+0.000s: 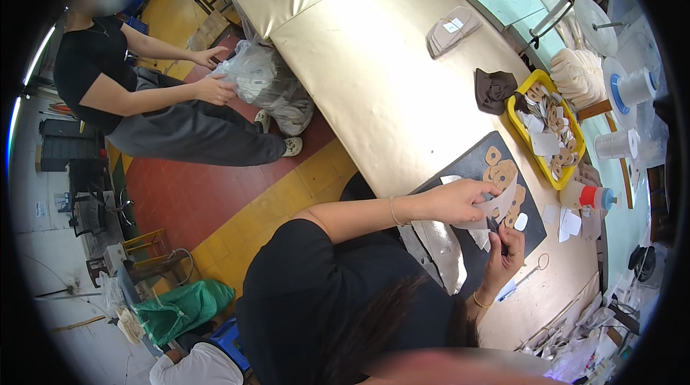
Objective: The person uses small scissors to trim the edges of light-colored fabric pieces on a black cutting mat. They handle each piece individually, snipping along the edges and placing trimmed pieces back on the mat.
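My left hand (467, 202) pinches a thin, pale curved sheet (504, 196) over a dark mat (468, 161). Close by, my right hand (506, 254) is closed with its fingers bent near the sheet's lower end. A small dark thing (493, 224) shows at its fingertips; its kind is unclear. Several tan cut pieces with holes (503, 173) lie on the mat, beyond the sheet. A small white piece (520, 222) rests beside them. Under my left forearm lie larger off-white pieces (447, 259), partly on the mat.
A yellow basket (519, 126) full of cut pieces stands beyond the mat, near a dark cloth (494, 90) and a bottle with a red band (579, 196). Thread spools (632, 88) line the right. Across the table, another person (108, 90) handles a plastic bag (251, 72).
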Tool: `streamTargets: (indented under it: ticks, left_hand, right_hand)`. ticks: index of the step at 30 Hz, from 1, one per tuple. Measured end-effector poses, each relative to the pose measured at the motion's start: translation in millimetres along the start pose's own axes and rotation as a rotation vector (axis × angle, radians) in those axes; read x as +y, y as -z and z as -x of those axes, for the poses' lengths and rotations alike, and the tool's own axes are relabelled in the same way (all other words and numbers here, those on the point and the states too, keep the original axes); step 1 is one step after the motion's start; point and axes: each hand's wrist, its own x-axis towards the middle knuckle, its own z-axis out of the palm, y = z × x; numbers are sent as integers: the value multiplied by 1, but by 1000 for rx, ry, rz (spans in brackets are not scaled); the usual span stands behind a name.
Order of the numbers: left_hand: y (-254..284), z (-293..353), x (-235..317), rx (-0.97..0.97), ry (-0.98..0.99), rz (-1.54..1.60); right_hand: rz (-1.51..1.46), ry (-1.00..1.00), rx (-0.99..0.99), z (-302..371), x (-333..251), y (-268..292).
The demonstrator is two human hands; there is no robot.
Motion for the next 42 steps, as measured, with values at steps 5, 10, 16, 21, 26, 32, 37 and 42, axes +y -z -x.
streamTargets:
  ticks: [5, 10, 16, 21, 26, 32, 37, 42]
  left_hand:
    - [-2, -3, 0, -17, -2, 47]
    - [-3, -4, -3, -17, 2, 32]
    - [-5, -6, -5, -33, 11, 149]
    - [-3, -4, -1, -37, 5, 113]
    - [-4, -6, -4, -25, -21, 131]
    - [-4, -4, -5, -45, 10, 133]
    - [-4, -3, -1, -49, 2, 143]
    - [-5, -2, 1, -25, -1, 79]
  right_hand:
    - [-1, -46, 24, 3, -1, 1]
    - [-7, -50, 24, 2, 0, 2]
    - [-1, -90, 22, 4, 3, 5]
    - [3, -84, 21, 4, 2, 6]
    - [7, -62, 23, 3, 1, 7]
    - [14, -79, 17, 3, 1, 7]
    - [-2, -97, 31, 2, -1, 6]
    - [-31, -92, 49, 3, -1, 5]
